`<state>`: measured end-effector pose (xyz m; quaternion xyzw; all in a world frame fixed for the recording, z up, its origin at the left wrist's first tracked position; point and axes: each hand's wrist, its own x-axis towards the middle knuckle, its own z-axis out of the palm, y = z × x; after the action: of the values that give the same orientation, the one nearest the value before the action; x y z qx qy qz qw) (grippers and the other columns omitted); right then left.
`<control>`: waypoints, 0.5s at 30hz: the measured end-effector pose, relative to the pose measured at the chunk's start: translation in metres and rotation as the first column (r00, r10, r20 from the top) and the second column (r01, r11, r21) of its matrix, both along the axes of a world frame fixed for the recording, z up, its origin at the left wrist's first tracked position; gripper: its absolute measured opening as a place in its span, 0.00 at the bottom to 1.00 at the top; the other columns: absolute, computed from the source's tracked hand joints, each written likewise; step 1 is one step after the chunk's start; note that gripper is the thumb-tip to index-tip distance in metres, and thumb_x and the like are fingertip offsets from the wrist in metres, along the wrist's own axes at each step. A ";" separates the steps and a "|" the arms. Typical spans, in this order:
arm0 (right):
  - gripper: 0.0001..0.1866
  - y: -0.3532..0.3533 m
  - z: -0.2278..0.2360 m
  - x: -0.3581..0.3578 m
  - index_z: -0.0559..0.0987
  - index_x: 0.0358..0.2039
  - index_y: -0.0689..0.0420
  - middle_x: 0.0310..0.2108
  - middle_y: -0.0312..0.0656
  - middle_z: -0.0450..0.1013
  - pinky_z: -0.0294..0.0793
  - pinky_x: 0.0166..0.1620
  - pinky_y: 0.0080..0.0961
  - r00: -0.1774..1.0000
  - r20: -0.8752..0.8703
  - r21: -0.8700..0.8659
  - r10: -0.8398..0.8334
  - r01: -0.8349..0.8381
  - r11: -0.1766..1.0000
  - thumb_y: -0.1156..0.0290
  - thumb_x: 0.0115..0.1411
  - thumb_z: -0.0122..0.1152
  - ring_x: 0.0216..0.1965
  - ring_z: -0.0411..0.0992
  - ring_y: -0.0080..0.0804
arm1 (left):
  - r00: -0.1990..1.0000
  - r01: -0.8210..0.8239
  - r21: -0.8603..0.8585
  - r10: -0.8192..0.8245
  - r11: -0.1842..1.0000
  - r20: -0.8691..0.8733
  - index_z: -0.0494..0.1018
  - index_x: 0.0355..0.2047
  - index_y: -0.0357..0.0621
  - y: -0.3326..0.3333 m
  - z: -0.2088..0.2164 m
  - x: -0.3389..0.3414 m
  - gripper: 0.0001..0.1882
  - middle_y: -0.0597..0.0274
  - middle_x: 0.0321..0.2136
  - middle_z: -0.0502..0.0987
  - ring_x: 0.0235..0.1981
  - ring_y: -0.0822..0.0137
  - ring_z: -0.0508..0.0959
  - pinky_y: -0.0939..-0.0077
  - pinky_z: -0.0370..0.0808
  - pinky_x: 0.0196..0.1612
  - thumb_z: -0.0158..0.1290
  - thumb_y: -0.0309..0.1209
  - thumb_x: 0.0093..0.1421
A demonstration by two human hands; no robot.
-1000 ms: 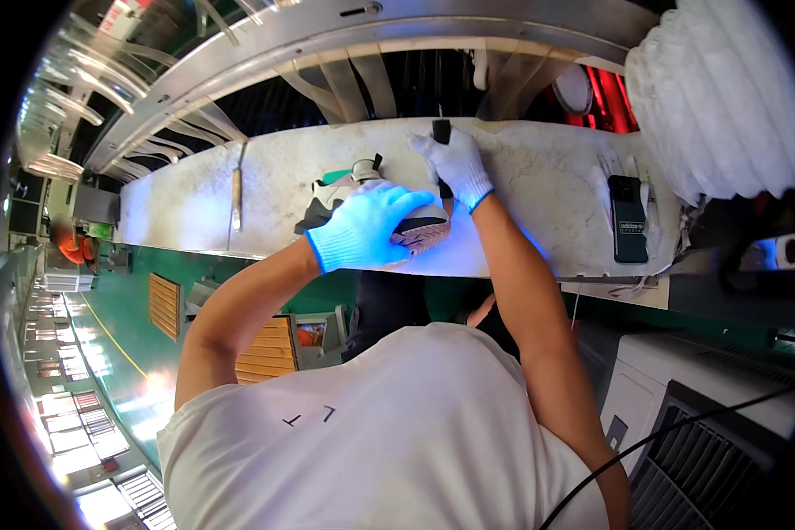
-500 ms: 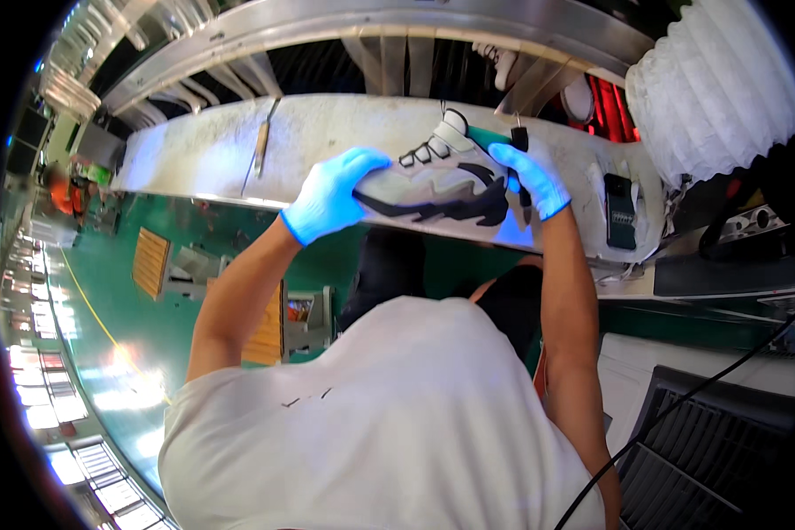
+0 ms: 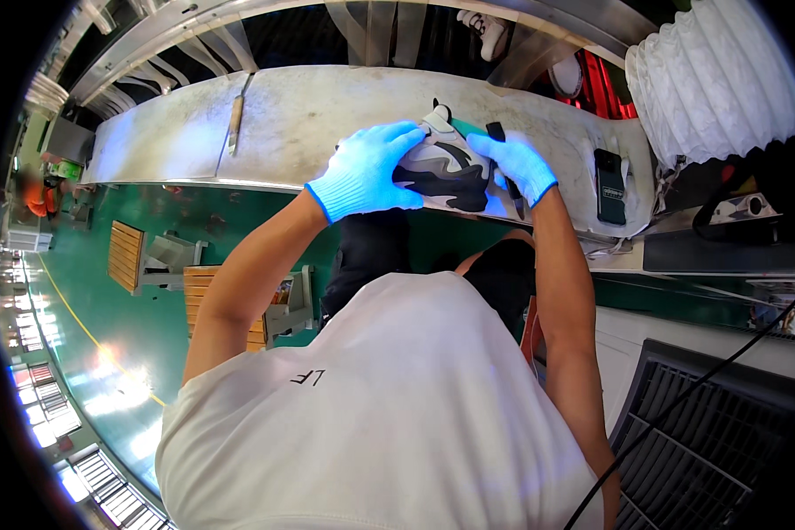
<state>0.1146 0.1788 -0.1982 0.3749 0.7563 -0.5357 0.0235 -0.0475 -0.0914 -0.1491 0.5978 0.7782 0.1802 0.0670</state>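
Note:
A grey, white and black sneaker (image 3: 446, 168) is held over the front edge of the workbench, with something green at its collar. My left hand (image 3: 371, 172), in a white glove tinted blue by the light, is closed around the toe and side, covering much of the front. My gloved right hand (image 3: 521, 166) is at the heel, its fingertips by the collar. The same hand grips a slim black-handled tool (image 3: 495, 132), whose narrow tip points down below the palm; its exact kind cannot be made out.
The pale, stained workbench (image 3: 300, 110) carries a wooden-handled tool (image 3: 237, 115) at left and a black phone (image 3: 609, 187) at right. A white ribbed duct (image 3: 715, 84) hangs at upper right. Behind the bench, clear strips (image 3: 367, 31) hang before another shoe (image 3: 486, 34). Wooden-slatted stools (image 3: 126, 256) stand at left.
The sneaker has turned, its toe now more hidden behind my left hand, which has moved right and closed further over it. My right hand has shifted slightly left with the tool.

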 end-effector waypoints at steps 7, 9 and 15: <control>0.19 -0.006 0.015 0.015 0.80 0.41 0.55 0.29 0.39 0.78 0.74 0.26 0.33 0.603 -0.498 -0.450 -0.623 0.435 0.780 0.52 0.75 0.69 0.21 0.73 0.31 | 1.000 0.024 -0.163 -0.022 0.986 0.011 0.78 0.70 0.46 0.033 0.012 -0.009 0.53 0.50 0.66 0.81 0.64 0.44 0.83 0.50 0.81 0.66 0.76 0.62 0.50; 0.20 0.001 0.002 -0.003 0.76 0.36 0.54 0.26 0.38 0.74 0.73 0.25 0.33 0.412 -0.488 -0.692 -0.770 0.355 0.629 0.52 0.78 0.67 0.20 0.73 0.32 | 0.999 0.030 -0.156 -0.035 0.987 -0.033 0.78 0.69 0.44 0.036 0.013 -0.002 0.54 0.49 0.66 0.81 0.64 0.44 0.83 0.49 0.81 0.65 0.75 0.65 0.50; 0.23 -0.017 -0.008 -0.043 0.74 0.32 0.52 0.18 0.35 0.66 0.64 0.21 0.31 0.413 -0.382 -0.757 -0.827 0.375 0.536 0.49 0.81 0.58 0.16 0.63 0.30 | 0.995 0.046 -0.060 -0.051 0.997 -0.086 0.78 0.67 0.44 0.038 0.004 0.002 0.53 0.49 0.65 0.82 0.65 0.46 0.83 0.52 0.82 0.63 0.77 0.62 0.48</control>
<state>0.0711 0.1619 -0.2066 0.3707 0.3040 -0.7973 -0.3667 -0.0459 -0.0529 -0.1451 0.6218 0.7705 0.1297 0.0546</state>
